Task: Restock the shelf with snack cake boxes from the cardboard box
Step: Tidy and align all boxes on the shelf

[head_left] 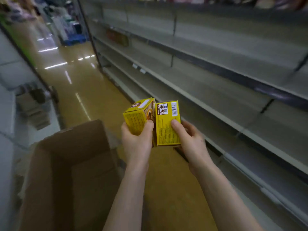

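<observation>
head view, hands [164,140] gripping yellow boxes [167,124]

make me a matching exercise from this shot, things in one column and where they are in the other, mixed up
Things:
1. yellow snack cake box with the barcode
2. tilted yellow snack cake box
3. open brown cardboard box
4. grey metal shelves

Places:
a. lower left, beside the arms
b. in the right hand
c. along the right of the aisle
d. in the left hand

Pairs: 1-b, 2-d, 3-a, 4-c
</observation>
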`<state>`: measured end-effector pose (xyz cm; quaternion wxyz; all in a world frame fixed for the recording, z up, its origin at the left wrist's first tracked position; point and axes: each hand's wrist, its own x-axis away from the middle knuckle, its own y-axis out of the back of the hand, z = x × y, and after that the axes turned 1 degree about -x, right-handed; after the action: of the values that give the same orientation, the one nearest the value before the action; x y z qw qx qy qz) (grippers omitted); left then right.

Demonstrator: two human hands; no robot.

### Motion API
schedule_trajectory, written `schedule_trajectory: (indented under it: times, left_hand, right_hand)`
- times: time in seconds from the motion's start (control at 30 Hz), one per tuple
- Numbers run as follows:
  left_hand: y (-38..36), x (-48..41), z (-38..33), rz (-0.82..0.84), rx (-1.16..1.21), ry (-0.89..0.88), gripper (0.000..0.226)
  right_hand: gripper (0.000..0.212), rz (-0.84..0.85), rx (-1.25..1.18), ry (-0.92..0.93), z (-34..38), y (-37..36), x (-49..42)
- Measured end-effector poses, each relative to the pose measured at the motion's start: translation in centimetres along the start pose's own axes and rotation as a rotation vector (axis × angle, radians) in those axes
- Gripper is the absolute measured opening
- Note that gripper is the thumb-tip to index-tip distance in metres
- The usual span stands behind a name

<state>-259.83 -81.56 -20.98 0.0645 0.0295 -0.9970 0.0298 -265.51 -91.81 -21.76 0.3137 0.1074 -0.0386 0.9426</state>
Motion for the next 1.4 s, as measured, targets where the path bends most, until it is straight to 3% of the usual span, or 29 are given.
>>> schedule_trajectory:
  times: [0.2, 0.4, 0.57, 0.73, 1.0, 1.4]
  left_hand:
    - [-9.0, 11.5, -2.9, 0.314, 0.077, -0.101, 0.031]
    - [-15.8, 21.4, -4.1, 0.586, 0.148, -0.095, 0.023]
    - [-20.3, 27.5, -4.7, 0.791, 0.182, -0.087, 0.027]
    - [-24.8, 31.3, -4.8, 0.926, 0.195, -0.076, 0.035]
    - [-31.6, 37.0, -4.9, 1.184, 0.253, -0.004, 0.023]
    - [-36.0, 50.0, -3.3, 1.506, 0.170, 0.059, 0.019]
  right_hand:
    - [0.042, -0.284, -0.128, 0.143, 2.7, 13.5, 6.6]
    - [0.062, -0.523, -0.226, 0.202, 4.2, 24.8, 12.7]
    - [0.059, -0.743, -0.307, 0.222, 4.5, 31.9, 17.2]
    - [0.057, -0.922, -0.395, 0.234, 4.6, 36.9, 19.7]
    - [0.047, -1.166, -0.428, 0.305, 6.1, 42.6, 22.7]
    - [0.050, -1.452, -0.522, 0.380, 4.1, 50.8, 30.9]
